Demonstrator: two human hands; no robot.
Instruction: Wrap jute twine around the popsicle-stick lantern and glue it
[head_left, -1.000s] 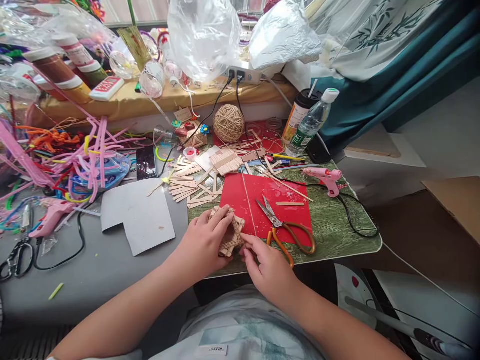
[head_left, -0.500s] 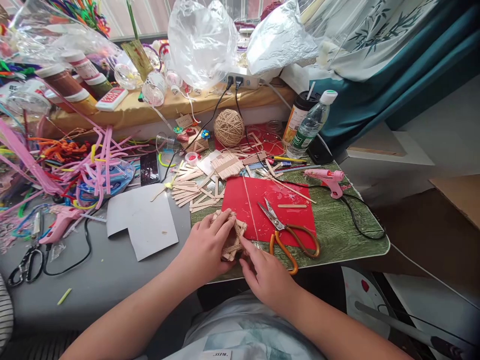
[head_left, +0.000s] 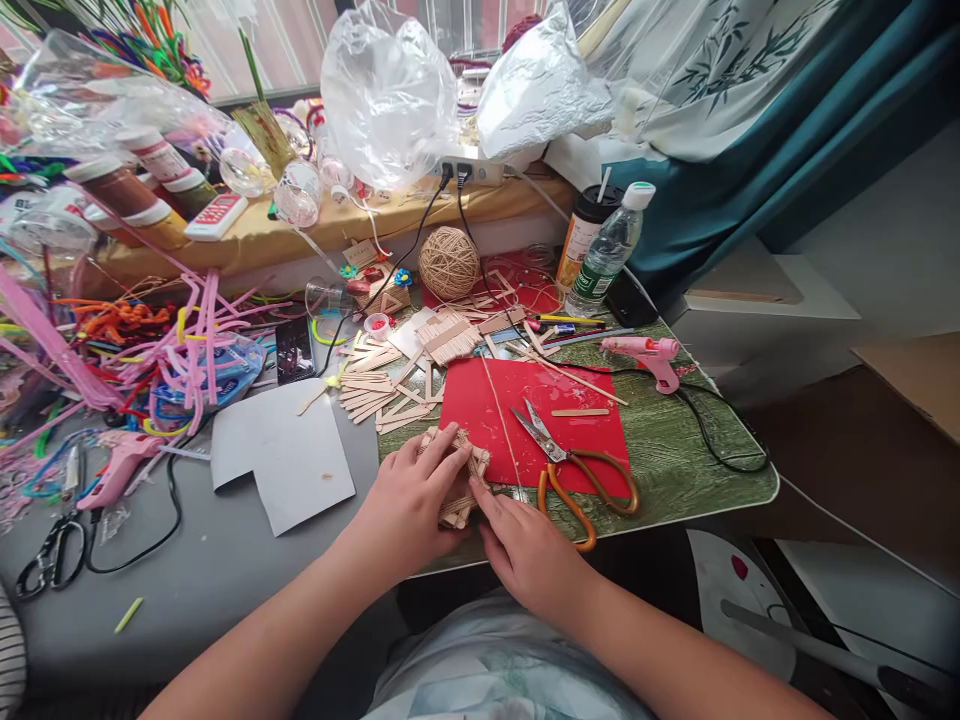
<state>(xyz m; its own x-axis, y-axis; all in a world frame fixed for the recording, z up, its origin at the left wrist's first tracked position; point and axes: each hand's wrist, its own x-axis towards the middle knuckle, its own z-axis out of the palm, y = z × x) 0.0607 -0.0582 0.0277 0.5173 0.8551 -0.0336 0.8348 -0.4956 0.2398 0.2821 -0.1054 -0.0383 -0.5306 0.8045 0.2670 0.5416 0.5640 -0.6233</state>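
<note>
A small structure glued from wooden craft sticks (head_left: 466, 478) rests at the near edge of the green table mat (head_left: 675, 450). My left hand (head_left: 411, 503) is wrapped over its left side, fingers curled on the sticks. My right hand (head_left: 527, 548) presses its fingertips against the structure's lower right corner. Both hands hold it down on the mat, beside the red paper sheet (head_left: 577, 432).
Orange-handled scissors (head_left: 574, 468) lie on the red sheet just right of my hands. Loose craft sticks (head_left: 379, 385), a twine ball (head_left: 448, 262), a pink glue gun (head_left: 649, 353) with its cable, a water bottle (head_left: 607, 252), grey card (head_left: 281, 450) and pipe cleaners (head_left: 135, 330) crowd the surface.
My hands shifted only slightly on the stick structure, the right fingertips sliding in closer to its corner. The view tilted a little.
</note>
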